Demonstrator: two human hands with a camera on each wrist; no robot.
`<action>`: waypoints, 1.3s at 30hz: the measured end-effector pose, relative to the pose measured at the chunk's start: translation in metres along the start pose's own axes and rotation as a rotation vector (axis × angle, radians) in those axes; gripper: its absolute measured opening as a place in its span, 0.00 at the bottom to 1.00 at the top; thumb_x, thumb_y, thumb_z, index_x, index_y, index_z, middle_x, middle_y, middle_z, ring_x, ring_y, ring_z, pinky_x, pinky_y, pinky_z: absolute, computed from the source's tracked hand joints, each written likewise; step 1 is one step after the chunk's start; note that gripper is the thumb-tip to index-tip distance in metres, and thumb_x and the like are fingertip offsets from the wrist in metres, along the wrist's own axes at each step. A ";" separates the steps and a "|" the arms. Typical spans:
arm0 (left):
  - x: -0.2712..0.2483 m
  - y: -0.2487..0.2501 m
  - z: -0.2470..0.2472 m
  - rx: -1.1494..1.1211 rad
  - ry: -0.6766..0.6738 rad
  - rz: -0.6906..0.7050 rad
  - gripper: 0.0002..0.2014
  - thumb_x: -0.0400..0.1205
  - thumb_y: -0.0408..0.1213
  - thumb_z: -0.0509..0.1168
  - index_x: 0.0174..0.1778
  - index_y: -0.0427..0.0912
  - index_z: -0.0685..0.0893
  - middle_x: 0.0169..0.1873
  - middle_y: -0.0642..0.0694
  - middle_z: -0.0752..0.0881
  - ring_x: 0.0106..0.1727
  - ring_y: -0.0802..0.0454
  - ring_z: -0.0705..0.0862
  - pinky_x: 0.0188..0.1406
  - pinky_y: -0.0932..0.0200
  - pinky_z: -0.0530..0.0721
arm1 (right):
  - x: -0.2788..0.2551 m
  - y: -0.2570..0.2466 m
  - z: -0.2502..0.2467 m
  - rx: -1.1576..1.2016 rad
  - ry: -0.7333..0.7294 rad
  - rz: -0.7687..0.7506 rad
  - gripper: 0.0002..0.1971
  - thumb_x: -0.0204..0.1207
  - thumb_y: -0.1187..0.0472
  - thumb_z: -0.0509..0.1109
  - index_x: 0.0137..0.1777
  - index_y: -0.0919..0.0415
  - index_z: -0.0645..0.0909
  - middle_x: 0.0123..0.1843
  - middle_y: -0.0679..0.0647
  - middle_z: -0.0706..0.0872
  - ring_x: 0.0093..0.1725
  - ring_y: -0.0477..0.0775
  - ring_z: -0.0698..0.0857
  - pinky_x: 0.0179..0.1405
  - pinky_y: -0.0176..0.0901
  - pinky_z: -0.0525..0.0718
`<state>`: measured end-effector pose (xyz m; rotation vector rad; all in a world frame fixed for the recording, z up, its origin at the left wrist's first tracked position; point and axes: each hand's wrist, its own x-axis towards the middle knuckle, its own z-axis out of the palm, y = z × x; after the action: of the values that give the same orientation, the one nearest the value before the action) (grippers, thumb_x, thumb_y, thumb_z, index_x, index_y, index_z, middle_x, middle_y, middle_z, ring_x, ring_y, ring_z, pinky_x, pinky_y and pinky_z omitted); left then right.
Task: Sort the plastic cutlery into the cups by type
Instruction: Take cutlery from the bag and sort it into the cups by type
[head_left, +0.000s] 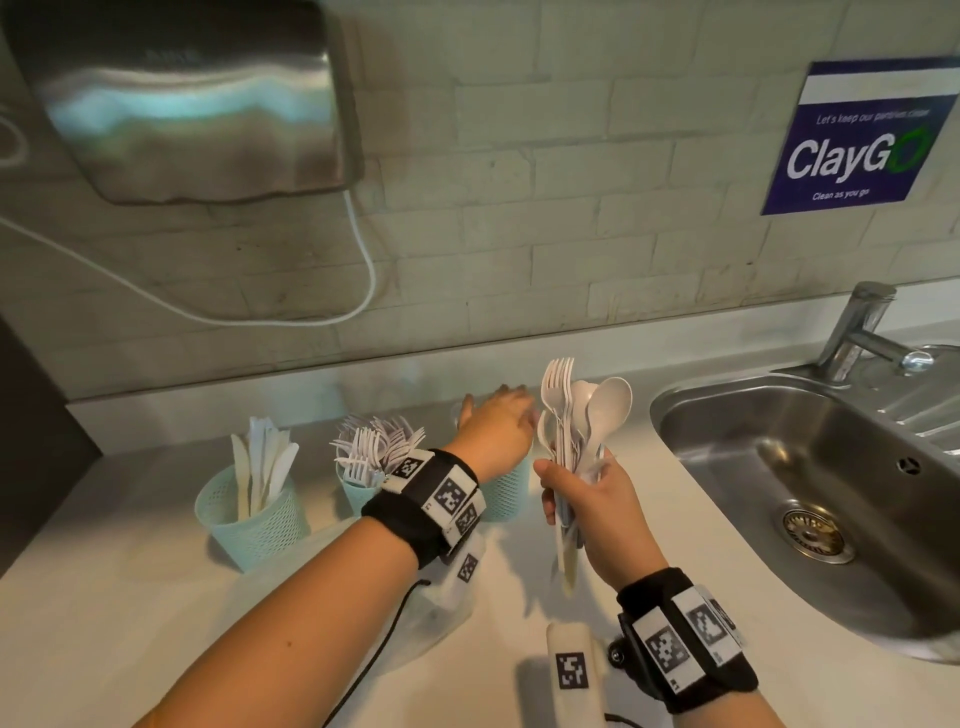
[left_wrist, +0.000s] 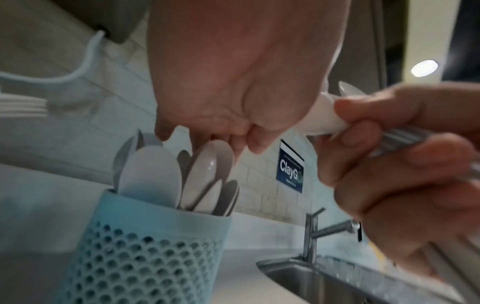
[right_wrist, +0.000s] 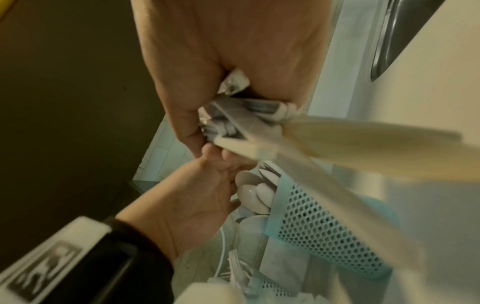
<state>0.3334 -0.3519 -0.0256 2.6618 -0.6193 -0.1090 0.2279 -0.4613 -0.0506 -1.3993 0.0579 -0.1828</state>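
We saw the right hand (head_left: 597, 499) with its grip curled tight round a bundle of forks and spoons (head_left: 576, 415), held upright above the bench (head_left: 156, 597); the left hand (head_left: 493, 426) hung over the right cup (left_wrist: 145, 257), fingers (left_wrist: 257, 142) loosely bent, touching the spoons (left_wrist: 202, 174) standing in it; the knife cup (head_left: 254, 514) stood far left, the fork cup (head_left: 358, 488) between.

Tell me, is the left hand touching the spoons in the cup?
Touching: the left wrist view shows the left hand fingertips on a spoon in the cup.
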 end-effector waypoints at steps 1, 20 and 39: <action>-0.004 0.000 -0.006 -0.130 0.070 0.001 0.20 0.88 0.42 0.47 0.76 0.47 0.70 0.80 0.49 0.66 0.82 0.49 0.59 0.82 0.39 0.47 | -0.001 -0.002 0.000 0.022 -0.027 -0.004 0.05 0.76 0.67 0.70 0.46 0.68 0.77 0.27 0.62 0.77 0.18 0.48 0.75 0.15 0.33 0.70; -0.098 -0.023 -0.060 -1.061 0.445 0.017 0.08 0.77 0.30 0.70 0.48 0.47 0.83 0.44 0.48 0.89 0.48 0.55 0.87 0.52 0.61 0.83 | -0.010 0.003 0.059 0.128 -0.286 0.045 0.06 0.70 0.59 0.75 0.33 0.53 0.82 0.22 0.54 0.77 0.20 0.52 0.73 0.24 0.43 0.62; -0.147 -0.074 -0.068 -1.215 0.222 -0.243 0.12 0.75 0.46 0.71 0.46 0.41 0.84 0.24 0.52 0.78 0.20 0.60 0.68 0.17 0.68 0.64 | -0.007 -0.005 0.120 0.052 -0.268 -0.084 0.03 0.73 0.69 0.73 0.43 0.62 0.82 0.23 0.48 0.82 0.23 0.48 0.77 0.23 0.38 0.76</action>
<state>0.2423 -0.2021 0.0048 1.5123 -0.0615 -0.1799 0.2387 -0.3445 -0.0252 -1.3647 -0.2261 -0.0649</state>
